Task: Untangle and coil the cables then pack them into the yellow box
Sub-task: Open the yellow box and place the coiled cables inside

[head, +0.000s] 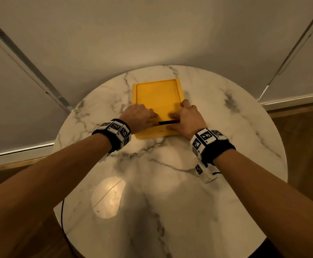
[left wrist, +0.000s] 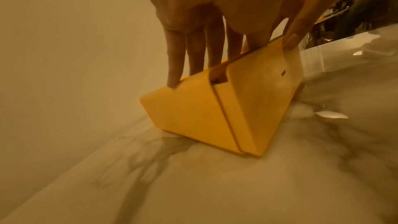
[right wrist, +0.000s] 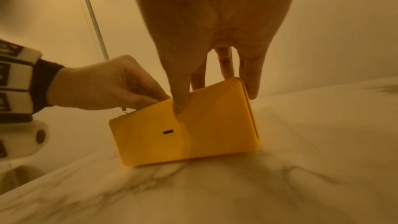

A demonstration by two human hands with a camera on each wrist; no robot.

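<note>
The yellow box lies flat on the far half of the round marble table. Its lid is lifted a little at the near edge, showing a dark gap. My left hand holds the lid's near left part, fingers on top and thumb at the front edge. My right hand holds the near right corner, with its thumb on the front wall and its fingers over the top and side. The front wall has a small slot. No cable shows on the table; the box's inside is hidden.
A thin black cord hangs past the table's near left edge toward the wooden floor. White blinds and a wall stand behind the table. A lamp's bright reflection lies on the marble near me.
</note>
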